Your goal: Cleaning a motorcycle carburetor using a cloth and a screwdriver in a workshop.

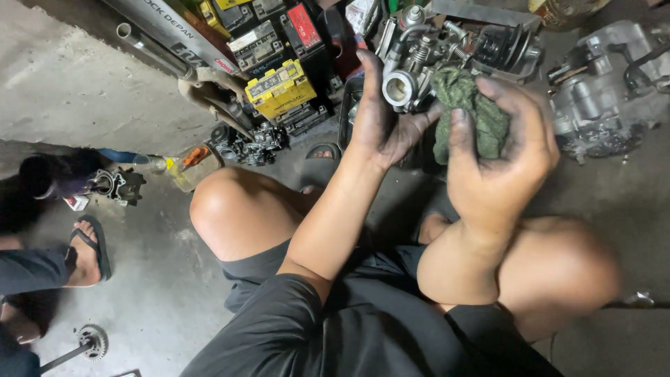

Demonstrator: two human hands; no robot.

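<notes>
1. Black shorts (363, 328) and two bare knees fill the near view; the person squats on the grey concrete floor (160, 279).
2. Their grease-blackened left hand (382, 119) is closed around a small silver metal carburettor (405, 80), held up above the knees, its round bore facing the camera.
3. Just beside it, the right hand (499, 153) grips a crumpled dark green rag (469, 112), pressed against the carburettor's side.
4. Judging by the grimy fingers and the metal body showing fairly bright, wiping looks partly done; how much dirt remains on the hidden sides I cannot tell.
5. Beyond lie a yellow battery (280, 87), engine cases (607, 84) and another person's sandalled foot (87, 255).
</notes>
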